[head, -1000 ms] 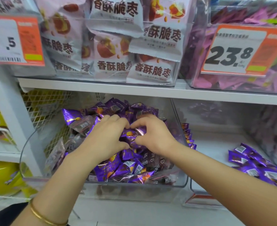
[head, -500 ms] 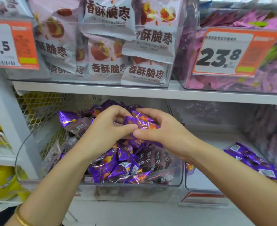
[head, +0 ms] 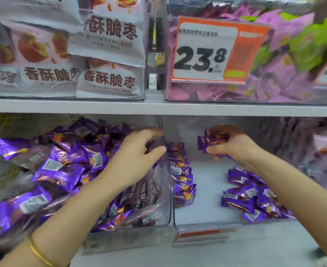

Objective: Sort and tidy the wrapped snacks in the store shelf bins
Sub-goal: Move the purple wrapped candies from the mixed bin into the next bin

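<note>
Purple snacks fill left bin | right hand pinches some over right bin | left hand spread

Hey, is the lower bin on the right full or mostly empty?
Mostly empty: the right bin shows bare floor, with only a row of purple snacks along its left wall and a small pile at front right.
</note>
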Tool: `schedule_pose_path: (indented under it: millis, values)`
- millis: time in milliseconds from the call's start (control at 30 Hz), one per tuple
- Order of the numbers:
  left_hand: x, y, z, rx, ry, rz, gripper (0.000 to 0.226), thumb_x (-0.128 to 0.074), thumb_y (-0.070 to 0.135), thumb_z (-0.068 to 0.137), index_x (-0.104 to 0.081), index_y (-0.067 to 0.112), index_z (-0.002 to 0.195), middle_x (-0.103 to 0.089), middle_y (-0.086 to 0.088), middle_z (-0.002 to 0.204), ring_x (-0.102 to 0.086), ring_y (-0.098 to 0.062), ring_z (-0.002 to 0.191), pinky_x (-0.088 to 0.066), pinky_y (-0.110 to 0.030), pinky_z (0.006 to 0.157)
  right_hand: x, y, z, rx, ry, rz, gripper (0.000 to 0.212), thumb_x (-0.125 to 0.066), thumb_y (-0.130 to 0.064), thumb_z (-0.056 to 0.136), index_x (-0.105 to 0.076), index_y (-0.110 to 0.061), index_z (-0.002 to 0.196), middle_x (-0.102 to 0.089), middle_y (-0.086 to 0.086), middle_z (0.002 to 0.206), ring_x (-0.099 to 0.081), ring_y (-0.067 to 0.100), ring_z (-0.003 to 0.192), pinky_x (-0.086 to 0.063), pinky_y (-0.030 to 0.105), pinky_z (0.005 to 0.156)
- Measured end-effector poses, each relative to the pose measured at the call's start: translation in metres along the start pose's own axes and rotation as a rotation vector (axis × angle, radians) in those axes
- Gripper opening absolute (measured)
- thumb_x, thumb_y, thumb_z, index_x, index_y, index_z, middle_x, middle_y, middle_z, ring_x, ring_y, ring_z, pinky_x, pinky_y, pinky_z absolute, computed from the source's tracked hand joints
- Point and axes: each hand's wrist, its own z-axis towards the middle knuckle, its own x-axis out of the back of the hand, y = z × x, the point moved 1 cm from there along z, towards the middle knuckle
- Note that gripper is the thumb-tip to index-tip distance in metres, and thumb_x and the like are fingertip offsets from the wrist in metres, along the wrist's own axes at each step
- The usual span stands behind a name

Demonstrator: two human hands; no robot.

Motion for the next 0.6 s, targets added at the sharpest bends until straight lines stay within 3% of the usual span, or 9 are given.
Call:
schedule_pose_path:
  millis: [100, 167, 267, 367, 467, 600]
  values:
    - [-0.012, -0.003, 0.008, 0.002, -0.029, 0.030, 0.041, -0.055, 0.023, 0.091, -0.049, 0.026, 0.131, -0.050, 0.005, 0.132, -0.054, -0.014, 0.107, -0.040, -0.022, 0.091, -0.007, 0.032, 0.042, -0.090, -0.026, -0.214, 0.056, -0.078, 0.005, 0.065, -0.049, -0.004, 0.112, -0.057, 0.012, 0.096, -0.056, 0.016, 0.068, -0.047, 0.018, 0.038]
    - [-0.015, -0.005, 0.009, 0.009, -0.041, -0.007, 0.039, -0.053, 0.024, 0.091, -0.048, 0.034, 0.128, -0.047, 0.008, 0.132, -0.057, -0.009, 0.100, -0.040, -0.020, 0.087, -0.018, 0.049, 0.061, -0.110, -0.055, -0.262, 0.059, -0.079, 0.003, 0.064, -0.047, -0.002, 0.114, -0.055, 0.013, 0.101, -0.055, 0.019, 0.076, -0.049, 0.022, 0.041]
    - [-0.016, -0.005, 0.009, -0.012, -0.042, -0.049, 0.033, -0.053, 0.024, 0.091, -0.046, 0.044, 0.116, -0.047, 0.013, 0.129, -0.060, -0.003, 0.089, -0.045, -0.021, 0.084, -0.025, 0.066, 0.073, -0.090, -0.049, -0.306, 0.059, -0.078, 0.001, 0.066, -0.048, -0.005, 0.116, -0.055, 0.010, 0.100, -0.055, 0.016, 0.072, -0.051, 0.022, 0.046]
    - [-0.017, -0.006, 0.009, -0.001, -0.036, -0.066, 0.032, -0.051, 0.025, 0.091, -0.048, 0.043, 0.117, -0.047, 0.018, 0.125, -0.060, 0.001, 0.082, -0.044, -0.010, 0.075, -0.024, 0.077, 0.079, -0.041, -0.048, -0.349, 0.061, -0.081, -0.007, 0.065, -0.052, -0.011, 0.118, -0.059, 0.012, 0.109, -0.062, 0.027, 0.089, -0.058, 0.037, 0.071]
    - [-0.018, -0.006, 0.008, 0.003, -0.045, -0.090, 0.031, -0.050, 0.026, 0.091, -0.048, 0.046, 0.115, -0.045, 0.022, 0.125, -0.058, 0.005, 0.082, -0.044, -0.007, 0.074, -0.021, 0.079, 0.081, 0.036, -0.047, -0.525, 0.066, -0.084, -0.027, 0.062, -0.056, -0.022, 0.121, -0.058, 0.009, 0.119, -0.057, 0.028, 0.104, -0.052, 0.035, 0.083]
    - [-0.018, -0.007, 0.006, 0.017, -0.051, -0.103, 0.031, -0.050, 0.028, 0.091, -0.049, 0.046, 0.116, -0.044, 0.023, 0.129, -0.059, 0.000, 0.083, -0.043, -0.011, 0.071, -0.018, 0.081, 0.075, -0.006, 0.058, -0.638, 0.073, -0.082, -0.045, 0.058, -0.045, -0.028, 0.119, -0.055, 0.005, 0.113, -0.056, 0.028, 0.101, -0.052, 0.039, 0.083]
